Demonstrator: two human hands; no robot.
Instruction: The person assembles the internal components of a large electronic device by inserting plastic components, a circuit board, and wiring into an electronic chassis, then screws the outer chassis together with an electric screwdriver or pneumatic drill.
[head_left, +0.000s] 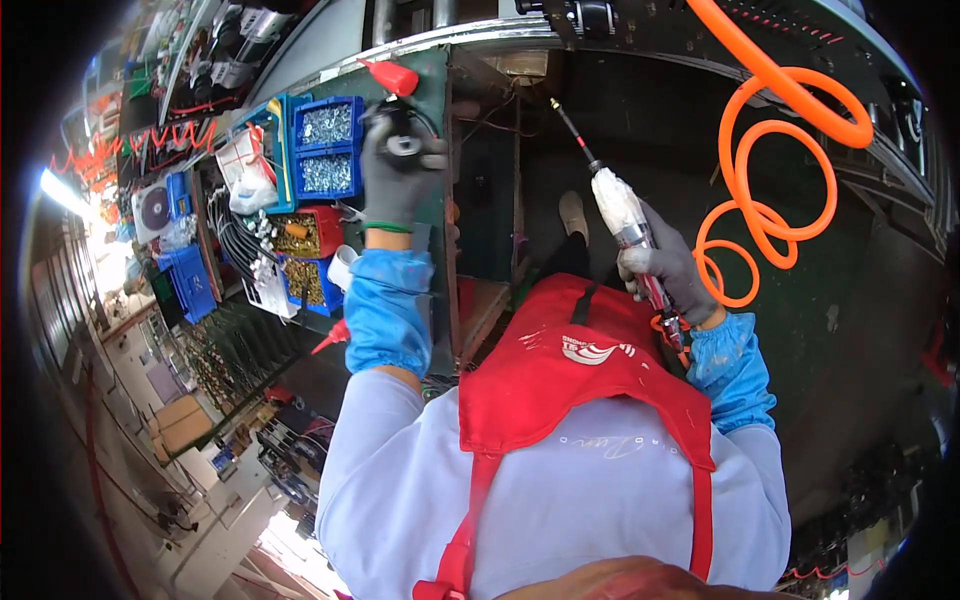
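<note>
In a grey glove, my left hand is over the green bench at the left, closed round a small black part with a pale ring on it. My fingers cover much of that part, so its exact kind is unclear. My right hand, also gloved, grips an air screwdriver wrapped in white at its front. The long thin bit points up and away to the left, apart from the bench. Just beyond my left hand lies a red pointed-nozzle bottle.
Blue bins of silvery screws stand left of my left hand. Nearer are a red bin and a blue bin with brass-coloured pieces, beside a white cup. An orange coiled air hose hangs at the right.
</note>
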